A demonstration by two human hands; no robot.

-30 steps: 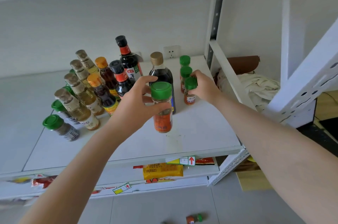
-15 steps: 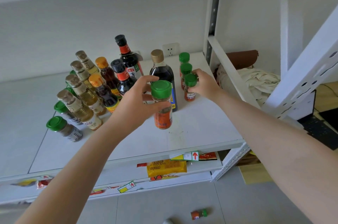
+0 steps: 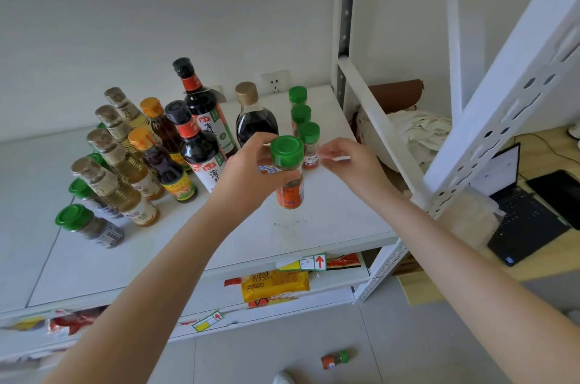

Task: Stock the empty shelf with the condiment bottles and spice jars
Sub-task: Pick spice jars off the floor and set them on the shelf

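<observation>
Placing step: spice jar (image 3: 289,192) is gripped by left hand (image 3: 248,173) over shelf (image 3: 329,220); right hand (image 3: 348,161) is held empty, relaxed. Upright lowering beside jar row (image 3: 309,132) is needed.

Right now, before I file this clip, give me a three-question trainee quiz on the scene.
1. True or false: the left hand grips a green-lidded jar.
2. How many jars stand in the row right of the gold-capped bottle?
3. Where does the stray jar lie? A: floor. B: laptop. C: top shelf.
Key: 1 true; 2 three; 3 A.
</observation>
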